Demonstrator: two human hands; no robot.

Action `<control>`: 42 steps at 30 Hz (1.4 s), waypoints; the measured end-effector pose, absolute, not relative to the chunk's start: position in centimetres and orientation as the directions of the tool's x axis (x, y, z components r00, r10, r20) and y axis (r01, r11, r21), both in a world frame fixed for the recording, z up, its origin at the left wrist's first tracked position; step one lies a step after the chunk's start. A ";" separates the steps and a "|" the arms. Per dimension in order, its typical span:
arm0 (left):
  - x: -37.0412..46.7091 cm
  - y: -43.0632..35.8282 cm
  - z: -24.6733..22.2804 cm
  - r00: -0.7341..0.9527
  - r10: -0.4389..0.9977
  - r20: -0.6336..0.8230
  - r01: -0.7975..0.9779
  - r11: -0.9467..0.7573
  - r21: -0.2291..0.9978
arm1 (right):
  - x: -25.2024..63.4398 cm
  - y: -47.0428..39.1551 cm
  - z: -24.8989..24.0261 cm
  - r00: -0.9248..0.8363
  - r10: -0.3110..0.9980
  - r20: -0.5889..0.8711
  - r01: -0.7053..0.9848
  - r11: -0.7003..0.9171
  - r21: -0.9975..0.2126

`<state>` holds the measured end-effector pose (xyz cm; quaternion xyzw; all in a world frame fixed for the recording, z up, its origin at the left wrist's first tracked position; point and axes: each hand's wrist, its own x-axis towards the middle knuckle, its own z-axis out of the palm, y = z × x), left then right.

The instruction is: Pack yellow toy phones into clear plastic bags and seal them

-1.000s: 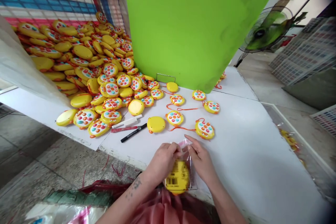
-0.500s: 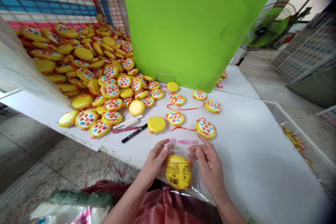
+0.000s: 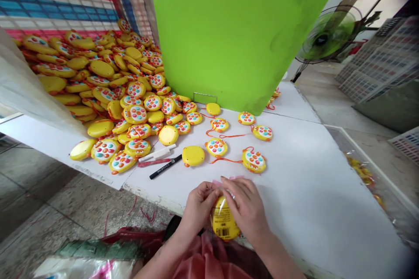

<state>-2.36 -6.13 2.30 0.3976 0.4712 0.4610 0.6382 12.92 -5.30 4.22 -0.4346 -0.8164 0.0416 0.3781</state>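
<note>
Between my hands, at the table's front edge, is a clear plastic bag (image 3: 220,184) with a pink strip along its top. Inside it lies a yellow oval toy (image 3: 225,222), its plain back seen through printed text and a barcode. My left hand (image 3: 200,207) pinches the bag's upper left edge with thumb and fingers. Across the bag's top right lies my right hand (image 3: 247,207), its fingers closed on the pink-strip edge and covering part of the toy. Just beyond my hands sits a toy with coloured buttons (image 3: 253,160) and an orange cord.
A large pile of yellow toys (image 3: 131,91) spills from a striped bag (image 3: 59,4) at the left. Pens, including a black marker (image 3: 166,167), lie near several loose toys. A green board (image 3: 229,39) stands behind; a clear-lined bin (image 3: 363,174) and fan (image 3: 322,39) are at right.
My hands have come together over the bag's top, and the pink-strip edge, flat before, is now gathered under my fingers. My right hand has moved left, over part of the bagged toy.
</note>
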 end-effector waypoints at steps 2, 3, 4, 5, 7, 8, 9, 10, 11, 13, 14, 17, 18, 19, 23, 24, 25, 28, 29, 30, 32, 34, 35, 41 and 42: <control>-2.4 -6.3 2.9 0.126 0.982 -0.144 -0.050 0.151 0.987 | 12.1 -5.3 4.5 -0.406 0.726 0.555 0.662 0.653 -0.369; -2.5 -6.4 3.2 0.126 0.987 -0.096 0.050 0.091 0.995 | 11.8 -5.3 4.5 -0.419 0.724 0.548 0.665 0.656 -0.358; -2.5 -6.5 3.4 0.128 0.990 -0.057 0.145 0.038 0.989 | 11.6 -5.3 4.5 -0.420 0.725 0.546 0.673 0.652 -0.348; -2.6 -6.6 3.6 0.134 0.991 -0.032 0.221 0.002 0.975 | 11.4 -5.3 4.5 -0.417 0.728 0.544 0.682 0.647 -0.342; -2.5 -6.7 4.0 0.151 0.989 -0.010 0.315 -0.039 0.948 | 11.2 -5.3 4.6 -0.407 0.738 0.538 0.698 0.631 -0.337; -2.4 -6.7 4.1 0.158 0.987 -0.003 0.345 -0.053 0.937 | 11.1 -5.2 4.6 -0.400 0.745 0.534 0.705 0.622 -0.339; -2.3 -6.8 4.2 0.168 0.986 0.004 0.367 -0.066 0.928 | 11.0 -5.0 4.6 -0.388 0.755 0.529 0.711 0.610 -0.349; -2.2 -6.8 4.2 0.181 0.984 0.008 0.381 -0.078 0.921 | 11.1 -4.8 4.6 -0.368 0.769 0.523 0.714 0.594 -0.371; -2.1 -6.7 4.2 0.192 0.981 0.009 0.386 -0.084 0.919 | 11.4 -4.5 4.6 -0.333 0.787 0.519 0.715 0.570 -0.405; -2.1 -6.5 3.9 0.196 0.981 -0.005 0.373 -0.070 0.925 | 12.9 -3.7 4.1 -0.210 0.831 0.515 0.714 0.490 -0.500; -2.2 -6.4 3.5 0.184 0.983 -0.023 0.346 -0.043 0.937 | 14.3 -3.3 3.6 -0.130 0.854 0.503 0.715 0.432 -0.550; -2.6 -5.7 2.1 0.115 0.984 -0.139 0.162 0.120 0.980 | 21.1 -2.9 1.4 0.126 0.916 0.381 0.776 0.149 -0.614; -2.8 -5.5 1.6 0.102 0.977 -0.185 0.080 0.177 0.981 | 24.0 -3.1 0.5 0.189 0.926 0.327 0.811 0.040 -0.583; -3.0 -5.3 1.2 0.100 0.970 -0.222 0.013 0.222 0.975 | 26.9 -3.4 -0.4 0.236 0.930 0.282 0.847 -0.054 -0.529; -3.7 -4.7 0.9 0.186 0.949 -0.255 -0.042 0.267 0.963 | 35.1 -5.5 -1.8 0.214 0.945 0.249 0.941 -0.131 -0.313; -3.9 -4.6 1.1 0.219 0.944 -0.247 -0.036 0.261 0.965 | 35.6 -5.9 -1.5 0.200 0.946 0.256 0.944 -0.116 -0.310; -4.1 -4.5 1.3 0.252 0.937 -0.243 -0.037 0.260 0.965 | 35.3 -6.1 -1.0 0.197 0.940 0.280 0.942 -0.103 -0.319; -4.6 -4.5 1.5 0.323 0.915 -0.242 -0.044 0.270 0.962 | 30.9 -6.0 1.0 0.195 0.917 0.348 0.913 -0.041 -0.405; -4.7 -4.5 1.5 0.334 0.911 -0.242 -0.033 0.267 0.963 | 28.6 -5.8 1.5 0.179 0.933 0.312 0.885 -0.014 -0.466; -4.7 -4.5 1.4 0.338 0.910 -0.240 -0.016 0.261 0.965 | 26.3 -5.5 2.0 0.135 0.964 0.230 0.833 0.015 -0.553; -4.7 -4.5 1.3 0.325 0.917 -0.231 0.010 0.241 0.971 | 21.8 -5.2 2.4 0.009 1.000 0.022 0.667 0.010 -0.745; -4.7 -4.5 1.3 0.296 0.928 -0.224 0.004 0.234 0.972 | 18.4 -4.9 2.4 -0.108 0.988 -0.107 0.512 -0.036 -0.858; -4.7 -4.5 1.3 0.283 0.933 -0.222 -0.008 0.234 0.972 | 17.3 -4.9 2.3 -0.144 0.979 -0.144 0.447 -0.065 -0.892; -5.0 -4.5 1.7 0.320 0.906 -0.278 -0.082 0.319 0.944 | 18.5 -4.9 1.8 -0.170 0.948 -0.269 0.187 -0.237 -0.953; -5.0 -4.5 1.7 0.344 0.894 -0.287 -0.093 0.336 0.937 | 19.2 -5.0 1.7 -0.172 0.943 -0.285 0.158 -0.259 -0.953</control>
